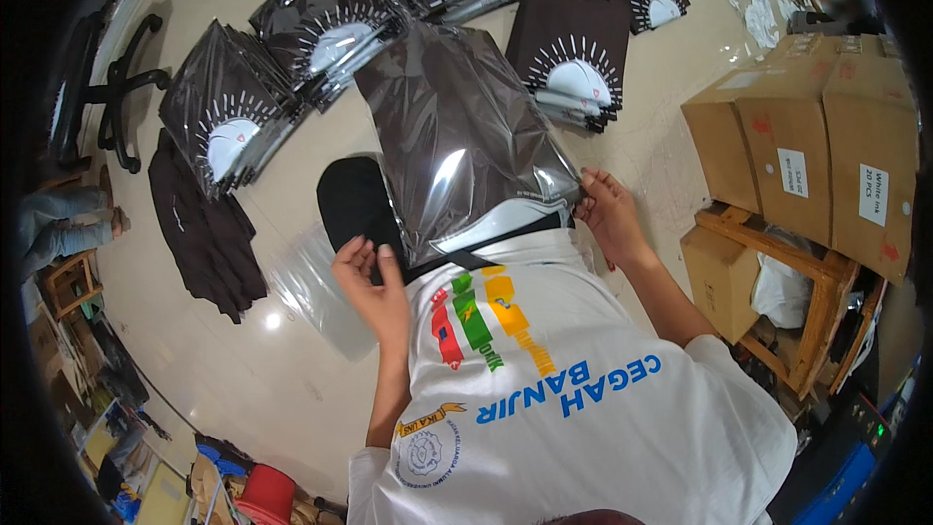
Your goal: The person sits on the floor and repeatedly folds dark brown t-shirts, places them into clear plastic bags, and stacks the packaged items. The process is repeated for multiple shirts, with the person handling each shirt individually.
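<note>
A folded dark T-shirt in a clear plastic bag (459, 131) lies across my lap, with part of a white print showing at its near edge. My right hand (601, 208) pinches the bag's near right corner between thumb and fingers. My left hand (372, 277) is beside the near left corner, fingers curled apart and holding nothing. A black rounded pad (353, 197) shows beyond it. On the floor to the left lie clear plastic bags (321, 292).
Piles of bagged dark shirts (240, 109) lie ahead, folded shirts (576, 51) ahead right, and a loose dark garment (204, 233) left. Cardboard boxes (787, 131) stand right above a wooden frame (824, 284). A black chair base (116, 95) and another person's legs (65, 222) are far left.
</note>
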{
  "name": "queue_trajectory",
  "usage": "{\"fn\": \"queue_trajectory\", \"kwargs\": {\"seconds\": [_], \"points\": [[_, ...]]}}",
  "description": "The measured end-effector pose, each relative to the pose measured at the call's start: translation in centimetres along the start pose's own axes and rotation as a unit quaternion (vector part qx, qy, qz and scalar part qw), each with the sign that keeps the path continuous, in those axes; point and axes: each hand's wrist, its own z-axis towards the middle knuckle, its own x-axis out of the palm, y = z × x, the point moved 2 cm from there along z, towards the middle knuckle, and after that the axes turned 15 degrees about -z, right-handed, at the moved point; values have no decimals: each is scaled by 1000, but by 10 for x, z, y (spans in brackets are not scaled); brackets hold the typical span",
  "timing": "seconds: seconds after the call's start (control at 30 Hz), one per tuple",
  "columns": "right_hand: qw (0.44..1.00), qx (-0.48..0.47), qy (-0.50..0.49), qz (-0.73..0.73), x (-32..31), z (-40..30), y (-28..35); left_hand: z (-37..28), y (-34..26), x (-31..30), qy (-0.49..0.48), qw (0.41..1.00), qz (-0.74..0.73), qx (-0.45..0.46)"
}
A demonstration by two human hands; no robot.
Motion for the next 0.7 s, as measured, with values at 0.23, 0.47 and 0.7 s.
{"fn": "queue_trajectory", "kwargs": {"seconds": [0.23, 0.47, 0.7], "points": [[989, 0, 133, 67, 52, -22, 70, 15, -89, 134, 450, 831, 235, 227], [933, -56, 325, 144, 95, -3, 71, 78, -104, 177, 368, 903, 142, 170], [792, 92, 555, 238, 196, -21, 72, 126, -195, 140, 105, 898, -409, -120]]}}
